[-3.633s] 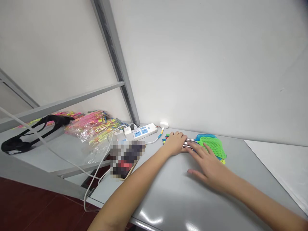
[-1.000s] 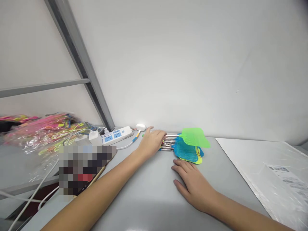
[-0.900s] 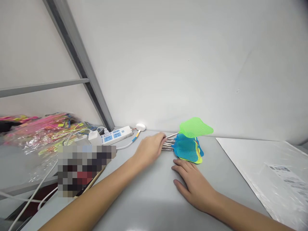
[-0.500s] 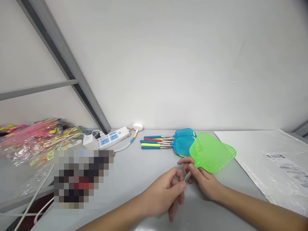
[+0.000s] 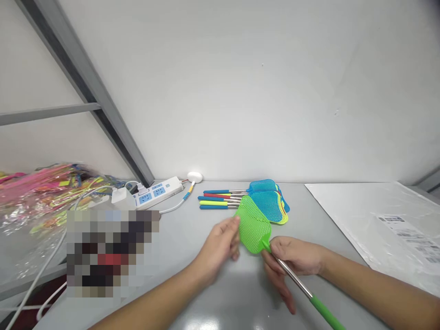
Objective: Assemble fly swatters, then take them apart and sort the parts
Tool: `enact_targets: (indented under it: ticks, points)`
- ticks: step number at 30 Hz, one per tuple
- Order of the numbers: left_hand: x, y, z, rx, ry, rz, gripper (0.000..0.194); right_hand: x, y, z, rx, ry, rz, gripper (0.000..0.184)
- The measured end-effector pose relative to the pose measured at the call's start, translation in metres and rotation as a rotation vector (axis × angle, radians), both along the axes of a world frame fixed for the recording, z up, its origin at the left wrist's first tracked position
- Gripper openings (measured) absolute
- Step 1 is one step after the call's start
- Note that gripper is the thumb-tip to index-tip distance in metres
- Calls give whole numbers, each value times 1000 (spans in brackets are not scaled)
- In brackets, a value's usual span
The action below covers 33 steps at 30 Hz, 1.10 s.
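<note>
Logging the grips first. What has the right hand [image 5: 292,261] got?

Closed around the steel shaft [image 5: 292,277] of a green plastic fly swatter [image 5: 253,224], just below the mesh head. The green handle [image 5: 326,311] runs off the lower edge of the view.

And the left hand [image 5: 218,245]?

Pinching the head's left rim between thumb and fingers [image 5: 235,254].

Where is the swatter?

Held just above the grey surface [image 5: 178,243], toward its front, below a stack of blue and yellow swatters [image 5: 270,206] at the back edge.

How would it handle?

Light, I'd judge. The mesh looks thin and bendy, so it won't bear much force. The shaft looks stiff but slick. The handle seems the surest place to hold.
</note>
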State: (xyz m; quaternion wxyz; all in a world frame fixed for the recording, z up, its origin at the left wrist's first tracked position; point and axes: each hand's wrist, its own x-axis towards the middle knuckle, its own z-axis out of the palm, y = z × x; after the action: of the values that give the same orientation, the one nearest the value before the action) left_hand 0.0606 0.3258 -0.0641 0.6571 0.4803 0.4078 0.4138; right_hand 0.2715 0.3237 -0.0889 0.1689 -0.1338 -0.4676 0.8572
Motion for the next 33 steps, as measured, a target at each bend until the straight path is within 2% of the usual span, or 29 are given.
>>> enact_targets:
  ticks: [3, 5, 7, 12, 15, 19, 21, 25, 27, 29, 31, 33]
  points:
    - [-8, 15, 2, 226, 78, 376, 39, 3, 6, -9, -41, 16, 60, 53]
    - [-12, 22, 6, 359, 142, 451, 33, 5, 9, -9, -109, -18, 96, 50]
    - [-14, 24, 10, 372, 142, 400, 36, 5, 10, -4, -177, -51, 78, 46]
    - [-13, 20, 10, 127, 44, 166, 37, 4, 9, 7, -210, -65, 2, 33]
    - [-16, 22, 7, 94, 59, 170, 35, 2, 10, 10, -212, -105, -27, 28]
    - [-25, 32, 7, 169, 138, 179, 37, -1, 10, 15, -134, -188, -83, 30]
    - [-32, 35, 14, 327, 315, 130, 35, -2, 8, 18, -106, -232, -61, 32]
    - [-43, 29, 39, 973, 902, 45, 27, -3, 4, 24, -72, -279, -49, 30]
    - [-42, 19, 51, 1200, 1122, -77, 27, -3, 3, 27, -53, -286, -61, 30]
    - [-37, 6, 57, 1301, 1240, -225, 39, -3, 3, 29, -45, -292, -63, 29]
    - [-29, -4, 54, 1338, 1295, -323, 53, -3, 3, 31, -46, -299, -62, 28]
    - [-22, -10, 48, 1361, 1326, -357, 50, -4, 2, 31, -29, -311, -71, 28]
